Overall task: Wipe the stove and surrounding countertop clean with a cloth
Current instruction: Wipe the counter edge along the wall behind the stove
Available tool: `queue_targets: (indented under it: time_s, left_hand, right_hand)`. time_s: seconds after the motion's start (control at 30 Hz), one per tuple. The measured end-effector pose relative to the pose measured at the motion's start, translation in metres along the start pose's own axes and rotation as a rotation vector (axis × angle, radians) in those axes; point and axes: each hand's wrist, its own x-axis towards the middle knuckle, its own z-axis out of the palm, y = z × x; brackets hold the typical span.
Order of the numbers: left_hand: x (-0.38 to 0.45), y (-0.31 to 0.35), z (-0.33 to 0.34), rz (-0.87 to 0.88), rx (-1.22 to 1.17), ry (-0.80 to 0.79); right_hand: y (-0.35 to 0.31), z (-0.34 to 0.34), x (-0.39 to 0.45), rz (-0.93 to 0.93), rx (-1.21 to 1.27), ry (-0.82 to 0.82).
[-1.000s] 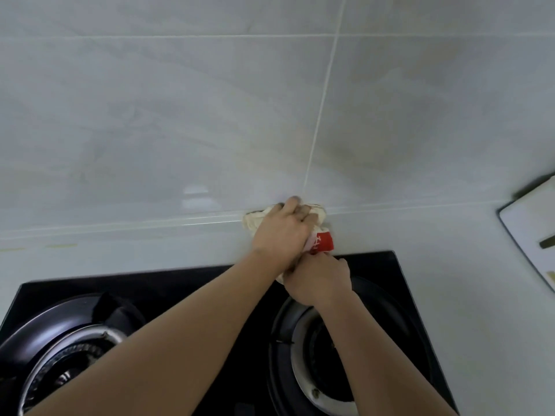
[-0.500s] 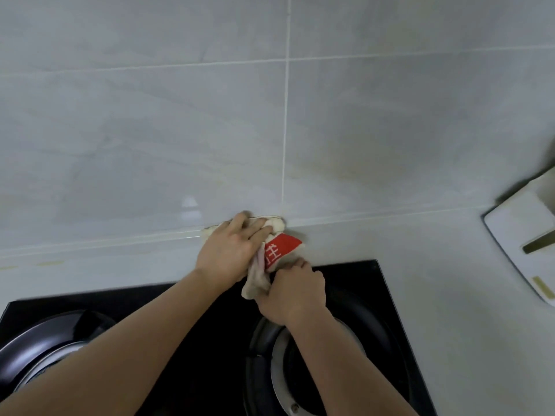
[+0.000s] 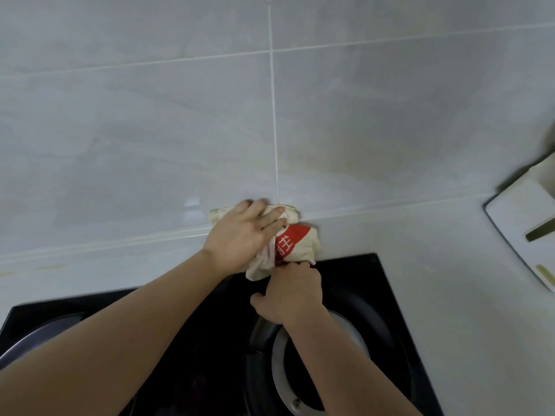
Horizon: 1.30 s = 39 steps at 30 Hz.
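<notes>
A cream cloth [image 3: 295, 246] with a red printed patch lies bunched on the white countertop [image 3: 450, 265], behind the black glass stove [image 3: 366, 274], against the foot of the tiled wall. My left hand [image 3: 240, 232] presses on the cloth's far end with fingers spread and fairly straight. My right hand [image 3: 292, 291] hovers over the stove's back edge and pinches the cloth's near end; its fingertips are hidden under the hand. Part of the cloth is covered by my left hand.
The right burner ring [image 3: 339, 370] sits below my right forearm, and the left burner [image 3: 27, 343] shows at the lower left. A white board-like object [image 3: 519, 226] lies on the counter at the right edge. Grey wall tiles [image 3: 150, 130] fill the upper view.
Both hands and the cloth slid left along the wall base, then back a little to the right. The cloth has spread, showing more of its red patch. The camera shifted.
</notes>
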Motion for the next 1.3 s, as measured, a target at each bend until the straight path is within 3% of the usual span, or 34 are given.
queue_targets:
  time_s: [0.1, 0.17, 0.3, 0.57, 0.87, 1.03, 1.3]
  left_hand:
    - [0.001, -0.013, -0.016, -0.096, -0.020, 0.167]
    - [-0.012, -0.011, -0.007, -0.143, -0.039, 0.195]
    - [-0.039, 0.015, 0.024, -0.142, -0.020, 0.025]
    - [-0.043, 0.037, 0.024, -0.262, 0.060, -0.170]
    - [-0.074, -0.002, 0.015, -0.306, -0.001, -0.139]
    - [-0.182, -0.068, 0.006, -0.369, 0.022, -0.218]
    - [-0.271, -0.137, -0.008, -0.430, -0.056, -0.329]
  right_hand:
    - [0.000, 0.000, 0.001, 0.001, -0.015, 0.004]
    - [0.000, 0.002, 0.001, -0.009, 0.010, 0.001]
    - [0.001, 0.002, -0.001, -0.014, 0.106, 0.086]
    - [-0.003, -0.005, -0.003, -0.010, -0.024, 0.063]
    - [-0.008, 0.000, 0.002, 0.109, -0.107, -0.038]
    - [-0.042, 0.008, 0.000, 0.196, -0.227, -0.013]
    - [-0.172, 0.012, 0.013, -0.053, -0.152, 0.109]
